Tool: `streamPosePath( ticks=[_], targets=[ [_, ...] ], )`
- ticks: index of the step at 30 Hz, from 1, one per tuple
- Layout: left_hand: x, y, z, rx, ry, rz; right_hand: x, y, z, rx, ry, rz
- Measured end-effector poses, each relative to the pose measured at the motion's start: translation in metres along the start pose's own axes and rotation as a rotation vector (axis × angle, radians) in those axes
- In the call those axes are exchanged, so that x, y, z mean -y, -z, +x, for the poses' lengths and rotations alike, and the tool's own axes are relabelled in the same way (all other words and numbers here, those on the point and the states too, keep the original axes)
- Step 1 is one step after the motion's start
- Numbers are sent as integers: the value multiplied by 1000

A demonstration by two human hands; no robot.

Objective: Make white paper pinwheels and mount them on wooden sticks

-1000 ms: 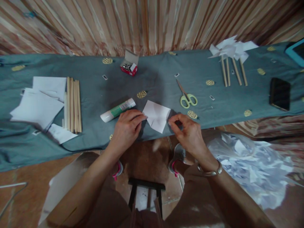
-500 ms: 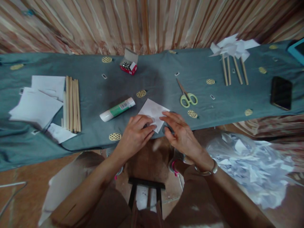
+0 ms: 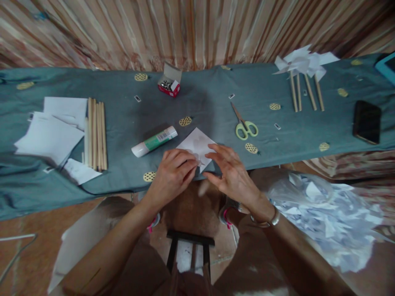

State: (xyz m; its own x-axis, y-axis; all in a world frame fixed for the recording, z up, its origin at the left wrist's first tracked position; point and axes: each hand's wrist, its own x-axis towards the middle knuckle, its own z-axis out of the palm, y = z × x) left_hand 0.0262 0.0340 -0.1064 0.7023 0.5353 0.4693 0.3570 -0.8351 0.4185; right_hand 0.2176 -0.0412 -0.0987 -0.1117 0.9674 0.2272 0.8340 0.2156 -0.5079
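A small white sheet of paper (image 3: pixel 199 142) lies at the table's near edge, one corner pointing away from me. My left hand (image 3: pixel 174 172) covers its left side, thumb and fingers pinched together on the paper near its middle. My right hand (image 3: pixel 231 174) rests at the sheet's right side, fingertips touching it and the thumb spread apart. A glue stick (image 3: pixel 154 141) with a green label lies left of the paper. Green-handled scissors (image 3: pixel 243 125) lie to the right, blades pointing away. What sits under my left fingertips is hidden.
Farther back stands an open red box of small metal pieces (image 3: pixel 169 85). Paper sheets (image 3: pixel 52 133) and wooden sticks (image 3: pixel 97 133) lie left. Paper pinwheels (image 3: pixel 304 65) and a phone (image 3: pixel 366 122) lie right. A plastic bag of paper pieces (image 3: pixel 327 218) sits below the table.
My right hand has shifted slightly left, its thumb closer to the paper's near corner. My left hand has moved slightly left, and more of the sheet shows between the hands.
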Motion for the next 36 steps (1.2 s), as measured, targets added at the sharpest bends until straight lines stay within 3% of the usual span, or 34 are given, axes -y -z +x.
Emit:
streamPosePath(
  ticks=[6,27,36],
  targets=[
    [2,3,-2,-43,17,-67,7,-6,1,-21,14,-8],
    [8,1,-6,24,58,-13,13,-14,2,-22,75,-50],
    [5,0,-7,31,-7,-45,13,-13,-3,-23,123,-93]
  ],
)
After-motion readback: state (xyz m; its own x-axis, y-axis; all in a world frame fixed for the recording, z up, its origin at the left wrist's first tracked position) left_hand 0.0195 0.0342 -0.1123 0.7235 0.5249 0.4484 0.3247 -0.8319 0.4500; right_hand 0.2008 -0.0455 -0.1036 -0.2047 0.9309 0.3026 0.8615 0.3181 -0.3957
